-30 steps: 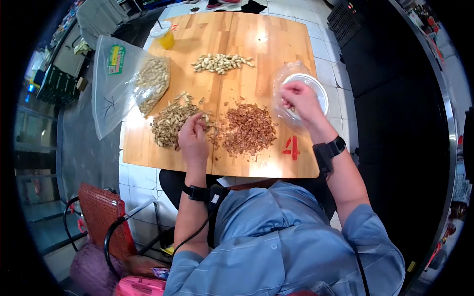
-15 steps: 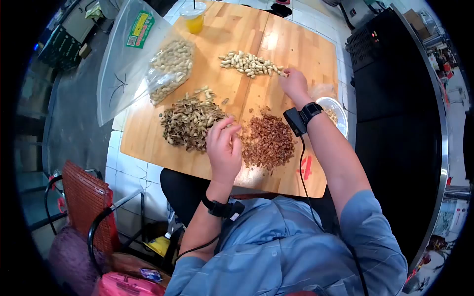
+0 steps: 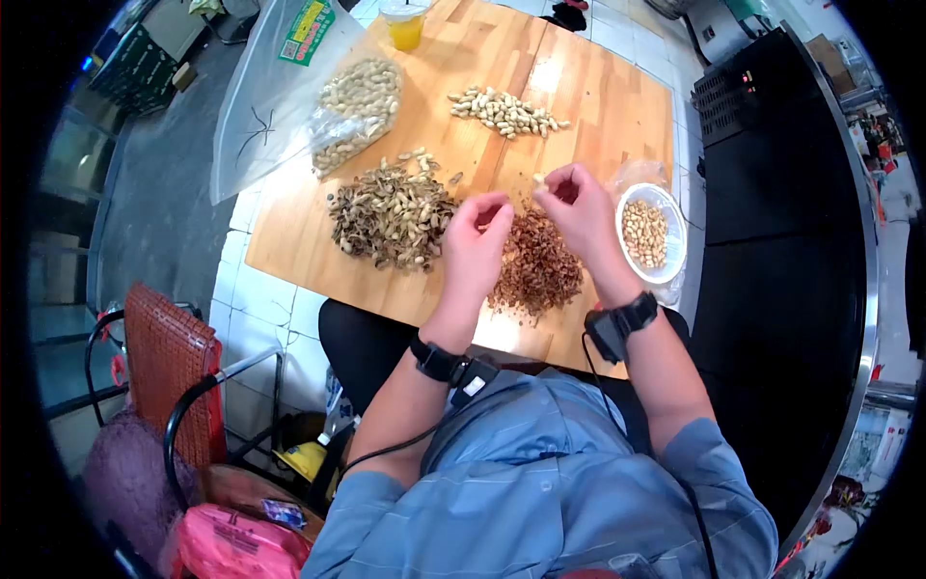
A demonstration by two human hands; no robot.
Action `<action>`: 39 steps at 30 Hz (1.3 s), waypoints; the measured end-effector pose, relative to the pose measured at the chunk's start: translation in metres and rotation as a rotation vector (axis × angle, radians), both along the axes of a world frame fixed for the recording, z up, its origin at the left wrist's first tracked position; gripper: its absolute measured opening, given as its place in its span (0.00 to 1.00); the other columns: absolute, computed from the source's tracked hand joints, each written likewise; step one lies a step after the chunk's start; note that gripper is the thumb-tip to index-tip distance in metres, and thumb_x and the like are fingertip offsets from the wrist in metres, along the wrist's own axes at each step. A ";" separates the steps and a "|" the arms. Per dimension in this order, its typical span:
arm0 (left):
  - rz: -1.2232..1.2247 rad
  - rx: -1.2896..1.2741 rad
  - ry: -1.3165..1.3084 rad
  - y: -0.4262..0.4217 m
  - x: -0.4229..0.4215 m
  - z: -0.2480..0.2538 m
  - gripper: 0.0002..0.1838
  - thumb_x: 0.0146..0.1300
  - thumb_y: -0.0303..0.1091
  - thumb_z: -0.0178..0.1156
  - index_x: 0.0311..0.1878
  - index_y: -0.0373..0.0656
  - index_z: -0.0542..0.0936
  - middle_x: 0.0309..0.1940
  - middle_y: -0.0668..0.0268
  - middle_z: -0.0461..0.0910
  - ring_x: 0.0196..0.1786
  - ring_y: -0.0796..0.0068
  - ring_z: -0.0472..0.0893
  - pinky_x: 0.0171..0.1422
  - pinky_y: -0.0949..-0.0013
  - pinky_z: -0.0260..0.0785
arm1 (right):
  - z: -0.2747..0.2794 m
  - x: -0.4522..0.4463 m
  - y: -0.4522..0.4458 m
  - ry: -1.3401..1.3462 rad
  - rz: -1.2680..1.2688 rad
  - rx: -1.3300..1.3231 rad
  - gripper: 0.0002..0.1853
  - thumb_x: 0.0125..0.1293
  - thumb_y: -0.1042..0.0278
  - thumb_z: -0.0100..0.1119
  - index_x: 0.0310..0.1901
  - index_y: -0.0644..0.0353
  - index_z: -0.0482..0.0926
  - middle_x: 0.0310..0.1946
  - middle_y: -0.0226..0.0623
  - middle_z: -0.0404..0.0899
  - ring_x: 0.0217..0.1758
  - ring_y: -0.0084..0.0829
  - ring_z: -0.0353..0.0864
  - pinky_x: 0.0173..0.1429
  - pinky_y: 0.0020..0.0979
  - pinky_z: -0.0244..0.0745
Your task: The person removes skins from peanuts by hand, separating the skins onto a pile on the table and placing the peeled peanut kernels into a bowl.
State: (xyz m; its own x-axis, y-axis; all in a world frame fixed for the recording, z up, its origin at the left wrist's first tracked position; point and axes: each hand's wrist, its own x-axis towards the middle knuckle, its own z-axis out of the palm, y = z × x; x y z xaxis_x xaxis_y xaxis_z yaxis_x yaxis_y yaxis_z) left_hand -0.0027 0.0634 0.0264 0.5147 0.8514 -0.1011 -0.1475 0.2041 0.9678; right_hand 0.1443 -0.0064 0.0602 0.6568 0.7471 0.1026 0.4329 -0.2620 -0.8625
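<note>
My right hand [image 3: 584, 217] pinches an unshelled peanut [image 3: 538, 180] between thumb and fingertips, above the table's middle. Facing it, my left hand [image 3: 473, 241] is loosely curled, with thumb and index fingertip apart and nothing visible between them. Reddish-brown peanut skins [image 3: 537, 265] lie heaped beneath and between the hands. Left of my left hand is a pile of peanut shells [image 3: 386, 217]. Farther back lies a row of unshelled peanuts [image 3: 506, 111]. Shelled peanuts [image 3: 644, 234] fill part of a white bowl [image 3: 681, 236] right of my right hand.
A clear plastic bag [image 3: 357, 101] of unshelled peanuts rests on the wooden table [image 3: 598, 116] at the back left. Behind it stands a cup of yellow drink [image 3: 406, 34]. A black cabinet [image 3: 772, 212] borders the right side; a brown chair [image 3: 174, 367] stands at left.
My right hand has come back from the row of unshelled peanuts toward my left hand, bringing one peanut. My left hand has shifted toward it. The camera view has moved slightly.
</note>
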 end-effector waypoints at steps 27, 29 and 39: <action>-0.275 -0.233 -0.081 -0.091 -0.003 0.015 0.07 0.73 0.33 0.56 0.44 0.40 0.79 0.31 0.70 0.80 0.29 0.85 0.74 0.31 0.80 0.66 | -0.009 -0.041 -0.091 1.056 0.274 0.286 0.24 0.78 0.52 0.43 0.55 0.67 0.77 0.29 0.31 0.76 0.26 0.21 0.74 0.29 0.23 0.72; -0.260 -0.229 -0.077 -0.093 -0.005 0.012 0.07 0.74 0.33 0.55 0.41 0.41 0.79 0.30 0.70 0.79 0.28 0.84 0.74 0.31 0.80 0.66 | -0.010 -0.045 -0.091 1.090 0.260 0.291 0.22 0.78 0.52 0.45 0.54 0.64 0.77 0.25 0.26 0.71 0.23 0.18 0.68 0.26 0.23 0.69; -0.299 -0.032 -0.121 -0.099 0.000 -0.006 0.13 0.74 0.37 0.54 0.50 0.38 0.80 0.36 0.72 0.80 0.36 0.84 0.76 0.38 0.79 0.69 | -0.010 -0.057 -0.086 0.890 0.195 0.263 0.19 0.76 0.52 0.47 0.49 0.61 0.79 0.44 0.34 0.84 0.26 0.12 0.72 0.24 0.14 0.64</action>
State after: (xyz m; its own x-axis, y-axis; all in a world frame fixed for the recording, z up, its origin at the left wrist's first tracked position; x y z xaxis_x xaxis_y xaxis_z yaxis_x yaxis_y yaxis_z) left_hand -0.0026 -0.0356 0.0202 0.7515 0.6580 -0.0480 -0.1899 0.2854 0.9394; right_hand 0.0871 -0.0921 0.0501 0.4409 0.8761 -0.1952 -0.3967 -0.0049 -0.9179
